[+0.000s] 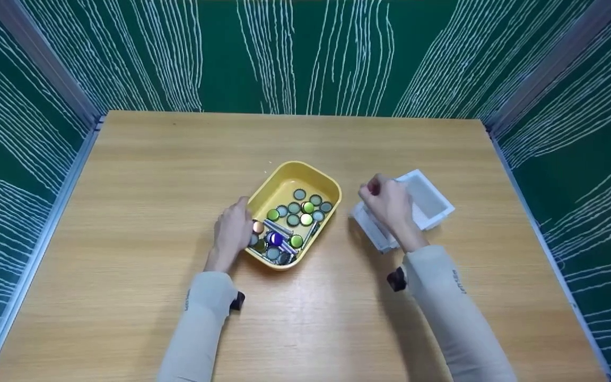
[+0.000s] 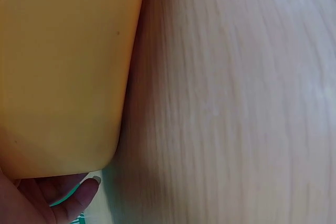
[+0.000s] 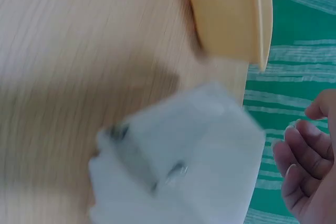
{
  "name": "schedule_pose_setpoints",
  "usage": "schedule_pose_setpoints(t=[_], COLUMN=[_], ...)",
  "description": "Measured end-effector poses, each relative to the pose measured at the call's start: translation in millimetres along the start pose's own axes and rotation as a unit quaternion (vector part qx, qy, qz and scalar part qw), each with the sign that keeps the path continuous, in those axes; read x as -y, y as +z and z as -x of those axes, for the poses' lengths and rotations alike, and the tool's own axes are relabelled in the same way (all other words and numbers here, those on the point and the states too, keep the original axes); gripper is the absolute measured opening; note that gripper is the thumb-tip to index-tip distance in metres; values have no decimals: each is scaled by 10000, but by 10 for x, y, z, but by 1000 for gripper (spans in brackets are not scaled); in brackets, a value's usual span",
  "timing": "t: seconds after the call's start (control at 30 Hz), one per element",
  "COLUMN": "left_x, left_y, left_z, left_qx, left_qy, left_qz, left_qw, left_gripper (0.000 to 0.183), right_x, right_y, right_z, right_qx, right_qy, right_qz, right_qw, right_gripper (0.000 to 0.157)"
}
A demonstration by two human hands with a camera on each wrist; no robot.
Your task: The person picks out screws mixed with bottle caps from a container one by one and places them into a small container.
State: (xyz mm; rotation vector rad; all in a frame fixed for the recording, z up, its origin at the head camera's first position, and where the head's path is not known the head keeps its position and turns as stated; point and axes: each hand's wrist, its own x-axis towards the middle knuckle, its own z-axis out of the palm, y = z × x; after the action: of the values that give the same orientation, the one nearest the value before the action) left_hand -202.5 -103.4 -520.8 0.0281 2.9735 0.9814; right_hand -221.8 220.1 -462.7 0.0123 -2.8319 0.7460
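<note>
A yellow rectangular tub (image 1: 333, 185) sits mid-table with bottle caps (image 1: 293, 219) in green, grey and purple and several metal bolts (image 1: 278, 228) inside. My left hand (image 1: 232, 229) is at the tub's left side and grips its rim; the tub hides part of the fingers. In the left wrist view, some fingers (image 2: 79, 202) show past the tub's end. My right hand (image 1: 389, 204) hovers over a white box (image 1: 438, 215), fingers loosely bent and thumb apart, nothing visible between them. The right wrist view shows small dark metallic pieces (image 3: 177, 169) at the white box, too blurred to identify.
A wooden table (image 1: 178, 159) carries both containers, with a gap of bare wood between them. Green panels (image 1: 337, 63) with white wavy lines stand behind and on both sides. A dark wrist device (image 1: 396, 279) sits at each sleeve cuff.
</note>
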Motion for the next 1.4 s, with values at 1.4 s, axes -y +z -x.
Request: schedule_pose_setpoints(t=[1.4], left_x=[12], left_y=[-10], left_z=[2], left_qx=[-32], left_qy=[110], left_qz=[-41], left_qw=[9999], left_gripper=[35], right_x=[954], right_y=[782], right_z=[392], right_qx=[2940], right_qy=[-1911], right_qz=[1201], right_qw=[9288], right_gripper=[20])
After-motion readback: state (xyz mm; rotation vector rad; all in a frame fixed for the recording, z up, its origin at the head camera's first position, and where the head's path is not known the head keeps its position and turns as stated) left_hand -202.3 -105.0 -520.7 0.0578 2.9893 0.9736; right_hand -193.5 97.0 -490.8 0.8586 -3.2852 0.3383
